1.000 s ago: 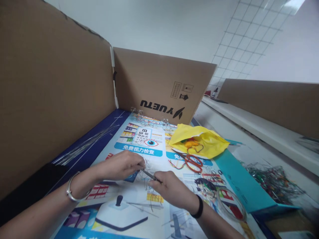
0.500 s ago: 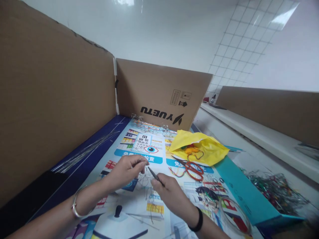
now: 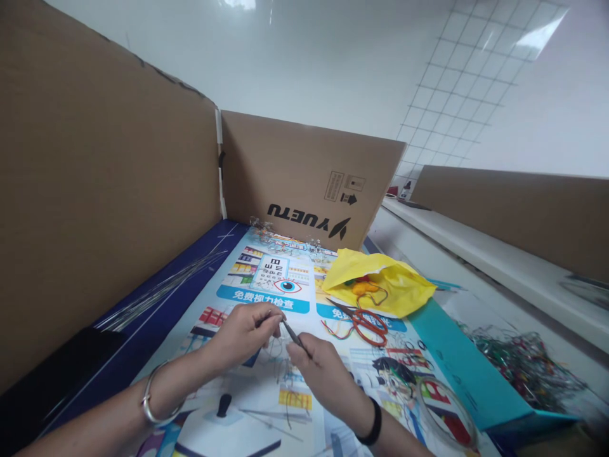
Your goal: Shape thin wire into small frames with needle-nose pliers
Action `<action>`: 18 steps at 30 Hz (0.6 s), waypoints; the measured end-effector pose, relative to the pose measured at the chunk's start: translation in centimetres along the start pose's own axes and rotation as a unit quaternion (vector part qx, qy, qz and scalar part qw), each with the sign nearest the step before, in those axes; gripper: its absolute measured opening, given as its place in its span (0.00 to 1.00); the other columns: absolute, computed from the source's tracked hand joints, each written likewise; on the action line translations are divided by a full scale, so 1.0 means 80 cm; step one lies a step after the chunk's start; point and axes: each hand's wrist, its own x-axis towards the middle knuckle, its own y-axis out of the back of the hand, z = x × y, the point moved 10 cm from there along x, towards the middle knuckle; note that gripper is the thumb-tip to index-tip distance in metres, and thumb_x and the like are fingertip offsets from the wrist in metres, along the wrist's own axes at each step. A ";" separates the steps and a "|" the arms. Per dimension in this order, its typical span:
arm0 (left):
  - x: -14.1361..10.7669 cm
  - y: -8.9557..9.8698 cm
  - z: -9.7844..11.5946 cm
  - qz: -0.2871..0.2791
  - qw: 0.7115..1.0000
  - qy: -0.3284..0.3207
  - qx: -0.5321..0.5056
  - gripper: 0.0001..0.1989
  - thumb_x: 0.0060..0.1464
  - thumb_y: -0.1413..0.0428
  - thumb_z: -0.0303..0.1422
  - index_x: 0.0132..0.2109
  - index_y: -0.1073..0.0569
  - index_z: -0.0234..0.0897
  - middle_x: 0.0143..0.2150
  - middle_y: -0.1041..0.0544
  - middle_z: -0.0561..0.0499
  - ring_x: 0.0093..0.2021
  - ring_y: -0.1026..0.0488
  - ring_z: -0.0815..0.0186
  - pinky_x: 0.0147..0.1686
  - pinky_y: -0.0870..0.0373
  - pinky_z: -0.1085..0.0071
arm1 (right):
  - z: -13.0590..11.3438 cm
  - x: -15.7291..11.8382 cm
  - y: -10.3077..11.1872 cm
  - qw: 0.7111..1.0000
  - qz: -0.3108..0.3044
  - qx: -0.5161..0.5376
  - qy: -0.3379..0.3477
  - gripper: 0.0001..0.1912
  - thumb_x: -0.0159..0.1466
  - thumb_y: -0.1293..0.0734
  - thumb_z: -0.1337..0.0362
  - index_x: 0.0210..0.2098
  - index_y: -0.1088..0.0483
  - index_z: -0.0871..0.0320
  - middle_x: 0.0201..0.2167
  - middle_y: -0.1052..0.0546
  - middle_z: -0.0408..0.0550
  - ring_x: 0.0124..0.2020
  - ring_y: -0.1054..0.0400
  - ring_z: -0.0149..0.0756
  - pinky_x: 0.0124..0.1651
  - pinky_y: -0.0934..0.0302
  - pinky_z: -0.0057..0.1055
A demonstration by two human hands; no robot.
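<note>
My left hand (image 3: 252, 327) is closed in a pinch near the middle of the poster sheet, on what looks like a thin wire; most of it is hidden by the fingers. From the right, my right hand (image 3: 318, 365) grips slim dark tweezers (image 3: 292, 332), whose tip meets the left fingertips. Below and between the hands lie fine loose wires (image 3: 288, 374), hard to separate from the print. Red-handled scissors (image 3: 368, 325) rest to the right of the hands, against a yellow pouch (image 3: 404, 289) with coloured yarn (image 3: 364, 289) in its mouth.
Cardboard panels (image 3: 295, 158) wall off the left and back. Long straight wires (image 3: 166, 285) lie at left. Small wire pieces (image 3: 261, 230) sit by the back panel. At right are a tangled wire heap (image 3: 528, 365), a teal board (image 3: 457, 355) and a round clear container (image 3: 469, 425).
The tweezers' tip has moved up and left to the left fingertips. My left hand has shifted slightly to the right.
</note>
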 end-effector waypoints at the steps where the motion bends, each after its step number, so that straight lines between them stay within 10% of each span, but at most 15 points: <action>1: 0.000 0.000 0.001 -0.003 1.000 -0.005 0.006 0.13 0.55 0.54 0.34 0.28 0.30 0.36 0.22 0.28 0.56 0.22 0.33 0.72 0.26 0.37 0.77 | 0.000 -0.001 0.000 1.000 -0.001 -0.005 0.001 0.16 0.63 0.44 0.56 0.22 0.46 0.57 0.19 0.42 0.38 0.23 0.48 0.27 0.25 0.54 0.24; 18: -0.004 -0.028 0.011 -0.132 0.958 -0.110 0.228 0.10 0.54 0.56 0.26 0.28 0.32 0.36 0.26 0.27 0.52 0.27 0.33 0.68 0.26 0.44 0.75 | -0.009 -0.005 0.008 0.977 -0.085 -0.183 0.066 0.15 0.61 0.41 0.57 0.22 0.38 0.59 0.20 0.34 0.41 0.22 0.44 0.27 0.24 0.60 0.26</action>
